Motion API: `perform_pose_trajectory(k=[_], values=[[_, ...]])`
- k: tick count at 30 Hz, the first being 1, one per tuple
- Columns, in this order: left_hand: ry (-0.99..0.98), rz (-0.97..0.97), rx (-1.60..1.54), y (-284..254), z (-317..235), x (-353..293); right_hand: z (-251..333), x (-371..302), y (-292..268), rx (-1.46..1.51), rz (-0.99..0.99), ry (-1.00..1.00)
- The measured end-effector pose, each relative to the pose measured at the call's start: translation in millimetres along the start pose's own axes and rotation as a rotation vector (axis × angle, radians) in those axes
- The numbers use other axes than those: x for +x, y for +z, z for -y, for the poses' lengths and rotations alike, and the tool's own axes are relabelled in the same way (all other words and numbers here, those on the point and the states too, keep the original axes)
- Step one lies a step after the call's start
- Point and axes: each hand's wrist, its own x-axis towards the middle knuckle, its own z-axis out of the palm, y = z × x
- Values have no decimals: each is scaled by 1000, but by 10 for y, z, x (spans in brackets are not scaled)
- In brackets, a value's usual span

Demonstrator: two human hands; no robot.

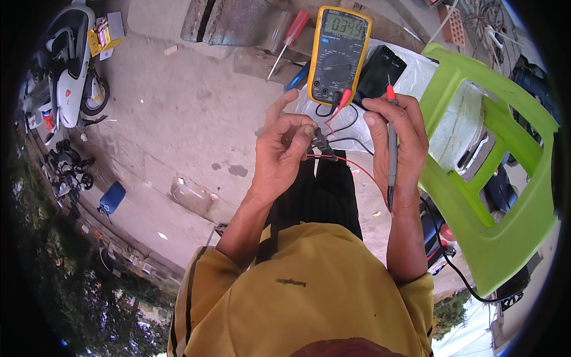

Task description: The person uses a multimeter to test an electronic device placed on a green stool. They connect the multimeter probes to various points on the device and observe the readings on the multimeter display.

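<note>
My left hand (278, 149) is closed, its thumb and index finger pinching a small black connector (322, 143) with a cable. The connector's tip is partly hidden by the fingers. Across from it, my right hand (409, 140) grips a grey and red test probe (392, 156), whose tip points up and away from the connector. Beyond both hands lies a yellow-framed multimeter (339, 50), its display lit. Red and black lead plugs (344, 98) sit in its lower sockets, and a red wire runs below my hands.
A black box-shaped device (383, 66) rests beside the multimeter on a pale plastic-covered surface. The green plastic chair (505, 238) stands close on the right. A red-handled screwdriver (295, 28) lies far ahead; a white scooter (74, 89) is parked on the left.
</note>
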Motion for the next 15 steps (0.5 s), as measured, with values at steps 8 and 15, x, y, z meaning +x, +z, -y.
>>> perform_pose_trajectory(k=[8, 15], values=[[-271, 49, -219, 17, 144, 270, -508, 504, 396, -440, 107, -383], [-374, 44, -299, 54, 129, 365, -500, 632, 422, -506, 164, -476]])
